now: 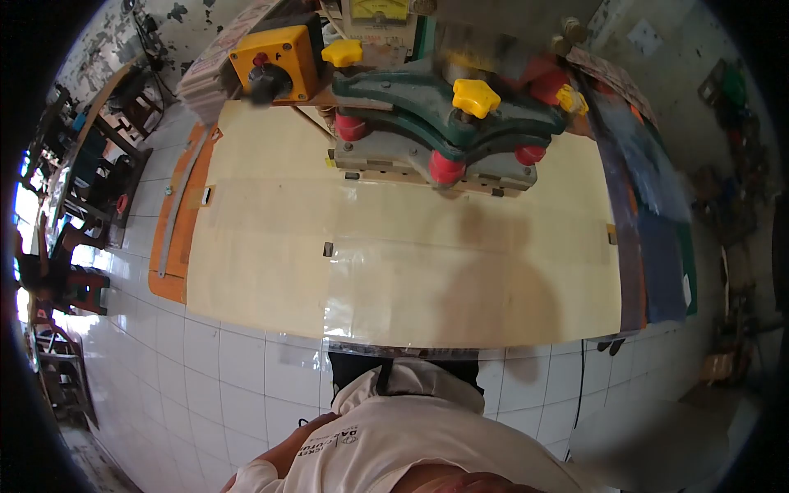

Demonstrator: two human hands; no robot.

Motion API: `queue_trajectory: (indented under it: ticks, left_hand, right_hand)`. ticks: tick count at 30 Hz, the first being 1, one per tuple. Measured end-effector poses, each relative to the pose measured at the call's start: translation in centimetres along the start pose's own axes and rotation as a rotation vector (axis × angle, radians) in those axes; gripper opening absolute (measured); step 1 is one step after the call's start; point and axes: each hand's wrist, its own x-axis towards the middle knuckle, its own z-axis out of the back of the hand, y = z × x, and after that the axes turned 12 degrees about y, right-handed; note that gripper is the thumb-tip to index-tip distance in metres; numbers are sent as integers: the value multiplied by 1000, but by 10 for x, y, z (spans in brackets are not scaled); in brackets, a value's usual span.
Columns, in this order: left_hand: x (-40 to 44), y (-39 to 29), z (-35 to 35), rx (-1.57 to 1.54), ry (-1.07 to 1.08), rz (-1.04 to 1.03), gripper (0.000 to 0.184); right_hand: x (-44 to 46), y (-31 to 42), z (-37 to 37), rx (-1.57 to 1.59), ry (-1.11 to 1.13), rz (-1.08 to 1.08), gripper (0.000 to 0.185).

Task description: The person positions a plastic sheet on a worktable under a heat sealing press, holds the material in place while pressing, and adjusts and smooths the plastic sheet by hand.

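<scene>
Beside my left hip, my left hand (pixel 322 420) shows only in part past a dark band, with its fingers hidden against my waist. My right hand is out of sight. In front of me stands a table topped with a cream sheet (pixel 255 271), partly overlaid by a clear plastic sheet (pixel 382 300) that reaches the front edge. At the far side is a press with a dark green head (pixel 394 92), yellow star knobs (pixel 476 98), red cushions (pixel 448 167) and a flat metal plate (pixel 394 158). Neither hand touches the press or the sheets.
A yellow control box (pixel 275 62) with a black knob sits left of the press, near a yellow-faced dial gauge (pixel 380 11). A metal strip (pixel 182 205) lies on the orange left edge. Dark blue sheets (pixel 662 267) hang at right. A cable (pixel 581 386) crosses the tiled floor.
</scene>
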Motion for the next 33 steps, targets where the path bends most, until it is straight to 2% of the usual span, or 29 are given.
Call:
queue_trajectory:
  ticks: [16, 33]
  left_hand:
    - [-13, 1, -5, -74, 19, -55, 53]
    - [-43, -13, -3, -237, 48, -249, 57]
  right_hand:
    - [3, -11, -9, 63, 2, 26, 43]
    - [-1, -27, -13, 97, -28, 77, 47]
